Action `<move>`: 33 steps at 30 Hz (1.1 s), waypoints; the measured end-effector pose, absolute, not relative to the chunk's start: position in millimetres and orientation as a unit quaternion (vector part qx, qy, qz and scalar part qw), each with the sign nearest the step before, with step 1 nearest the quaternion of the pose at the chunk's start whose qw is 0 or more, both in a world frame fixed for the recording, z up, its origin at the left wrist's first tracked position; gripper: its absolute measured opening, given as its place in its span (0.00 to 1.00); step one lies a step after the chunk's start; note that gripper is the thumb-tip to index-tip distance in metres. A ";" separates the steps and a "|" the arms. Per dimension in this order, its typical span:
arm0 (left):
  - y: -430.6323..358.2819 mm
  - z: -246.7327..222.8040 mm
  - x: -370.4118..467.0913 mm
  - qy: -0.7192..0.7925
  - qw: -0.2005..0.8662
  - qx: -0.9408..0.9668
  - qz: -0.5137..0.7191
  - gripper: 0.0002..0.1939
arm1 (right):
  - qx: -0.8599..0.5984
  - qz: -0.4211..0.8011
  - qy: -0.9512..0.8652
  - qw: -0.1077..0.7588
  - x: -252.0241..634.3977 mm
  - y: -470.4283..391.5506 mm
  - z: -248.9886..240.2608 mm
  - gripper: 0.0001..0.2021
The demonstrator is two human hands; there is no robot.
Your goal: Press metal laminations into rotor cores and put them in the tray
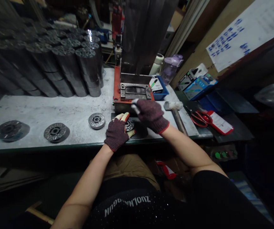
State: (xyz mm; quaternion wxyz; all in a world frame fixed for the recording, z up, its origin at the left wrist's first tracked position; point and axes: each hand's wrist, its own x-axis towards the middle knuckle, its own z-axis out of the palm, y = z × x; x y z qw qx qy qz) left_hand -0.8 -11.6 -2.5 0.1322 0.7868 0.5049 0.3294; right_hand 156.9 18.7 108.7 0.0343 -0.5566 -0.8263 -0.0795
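Observation:
My left hand (118, 131), in a maroon knitted glove with pale fingertips, holds a round slotted metal disc (129, 124) on a dark pad at the table's front edge. Its thumb and fingers lie around the disc. Just right of it and slightly higher, my right hand (148, 114), gloved alike, is closed; what it holds, if anything, is too small to make out. Behind the hands stands an orange press base (117, 86) with a metal fixture (135, 92) on top. Three similar discs lie to the left: a near one (97, 121), a middle one (55, 132) and a far one (8, 129).
Stacked metal cylinders (72, 71) fill the back left. On the right lie a hammer (178, 116), red-handled scissors (200, 118) and a red-and-white item (220, 122). Behind are a blue bin (162, 89), a purple bottle (171, 68) and boxes (195, 84).

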 end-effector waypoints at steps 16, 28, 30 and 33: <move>-13.2 -3.8 -0.8 0.505 0.098 0.802 0.305 0.43 | -0.557 -0.048 -0.829 -0.030 144.0 11.3 103.7 0.19; -11.5 3.0 0.3 0.482 0.088 0.831 0.262 0.31 | -0.538 -0.115 -0.832 0.073 157.6 54.8 114.5 0.18; -11.1 2.3 -0.3 0.489 0.099 0.818 0.285 0.36 | -0.556 -0.107 -0.819 0.087 158.8 35.8 108.1 0.19; -10.3 1.1 -1.1 0.487 0.118 0.810 0.306 0.41 | -0.548 -0.061 -0.832 0.064 164.6 7.8 87.7 0.18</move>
